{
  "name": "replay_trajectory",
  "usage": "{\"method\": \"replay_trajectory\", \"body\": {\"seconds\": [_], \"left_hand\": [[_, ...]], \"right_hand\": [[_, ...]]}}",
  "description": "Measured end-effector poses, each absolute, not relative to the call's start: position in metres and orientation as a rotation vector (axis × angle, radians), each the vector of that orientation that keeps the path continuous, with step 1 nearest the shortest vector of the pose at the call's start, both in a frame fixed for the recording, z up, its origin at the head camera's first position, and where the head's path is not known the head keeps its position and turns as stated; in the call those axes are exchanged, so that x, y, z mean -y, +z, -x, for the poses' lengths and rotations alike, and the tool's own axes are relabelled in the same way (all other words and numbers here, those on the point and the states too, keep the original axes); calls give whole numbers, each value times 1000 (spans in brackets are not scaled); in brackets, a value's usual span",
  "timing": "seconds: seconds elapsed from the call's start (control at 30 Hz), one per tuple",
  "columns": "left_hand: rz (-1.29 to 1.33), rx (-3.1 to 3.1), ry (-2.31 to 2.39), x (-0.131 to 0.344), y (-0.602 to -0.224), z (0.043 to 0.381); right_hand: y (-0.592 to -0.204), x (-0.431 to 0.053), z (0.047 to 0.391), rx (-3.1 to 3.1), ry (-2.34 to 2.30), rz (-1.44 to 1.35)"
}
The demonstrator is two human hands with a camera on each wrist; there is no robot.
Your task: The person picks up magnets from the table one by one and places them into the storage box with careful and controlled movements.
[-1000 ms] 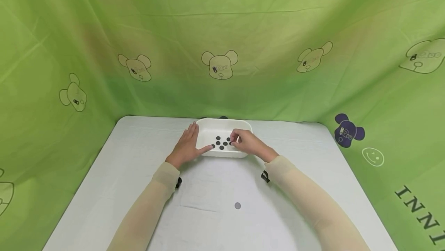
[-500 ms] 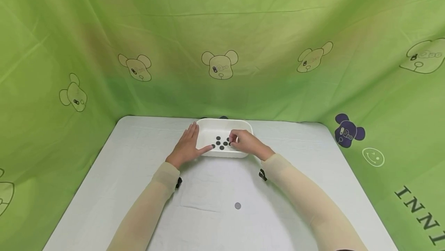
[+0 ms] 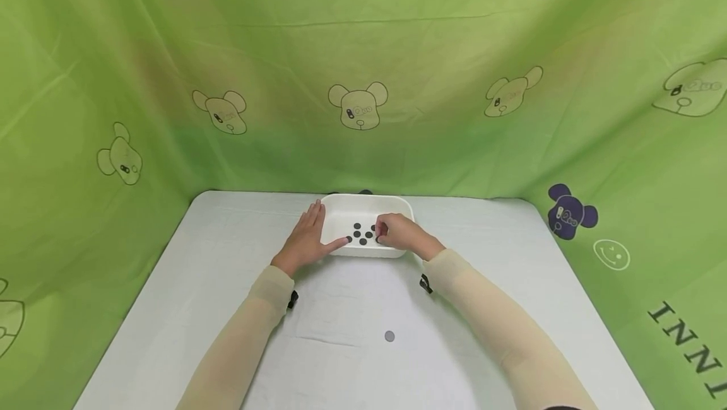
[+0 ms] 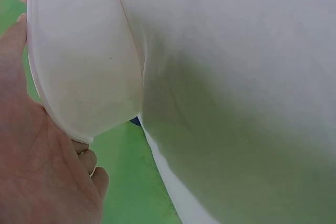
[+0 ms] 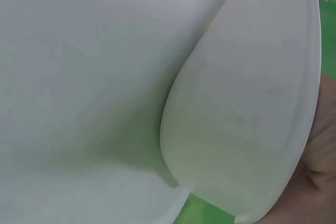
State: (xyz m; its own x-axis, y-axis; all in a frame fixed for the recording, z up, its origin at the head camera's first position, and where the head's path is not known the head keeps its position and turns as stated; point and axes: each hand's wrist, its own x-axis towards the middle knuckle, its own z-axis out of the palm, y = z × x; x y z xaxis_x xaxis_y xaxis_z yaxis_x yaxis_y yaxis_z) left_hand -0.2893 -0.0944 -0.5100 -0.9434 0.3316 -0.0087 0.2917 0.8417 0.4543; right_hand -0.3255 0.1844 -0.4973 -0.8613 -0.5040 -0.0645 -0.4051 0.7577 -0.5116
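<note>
A white rectangular tray (image 3: pixel 341 203) stands at the far side of the table, with several small round black discs (image 3: pixel 363 241) spread over its floor. My left hand (image 3: pixel 303 238) lies along the tray's left end, fingers extended and thumb reaching over the front rim beside a disc. The left wrist view shows the palm against the rim. Inside the tray's right part, my right hand (image 3: pixel 400 232) has its fingers curled, pinching a black disc (image 3: pixel 378 240) near the tray floor. In the right wrist view the tray wall (image 5: pixel 241 93) hides the fingertips.
A single grey disc (image 3: pixel 389 336) lies on the white tabletop (image 3: pixel 341 372) nearer to me, between the forearms. Green printed cloth (image 3: pixel 358 164) hangs behind the table and on both sides.
My right hand has shifted slightly, and the black disc at its fingertips has come a little toward the tray's front. The left hand has kept its place.
</note>
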Motion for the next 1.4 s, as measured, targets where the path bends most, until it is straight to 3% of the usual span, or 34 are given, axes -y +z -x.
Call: {"method": "replay_trajectory", "body": {"seconds": [1.4], "left_hand": [[-486,-2936,705,93,-505,284]], "right_hand": [[-496,-180,321,-2830,-758,601]]}}
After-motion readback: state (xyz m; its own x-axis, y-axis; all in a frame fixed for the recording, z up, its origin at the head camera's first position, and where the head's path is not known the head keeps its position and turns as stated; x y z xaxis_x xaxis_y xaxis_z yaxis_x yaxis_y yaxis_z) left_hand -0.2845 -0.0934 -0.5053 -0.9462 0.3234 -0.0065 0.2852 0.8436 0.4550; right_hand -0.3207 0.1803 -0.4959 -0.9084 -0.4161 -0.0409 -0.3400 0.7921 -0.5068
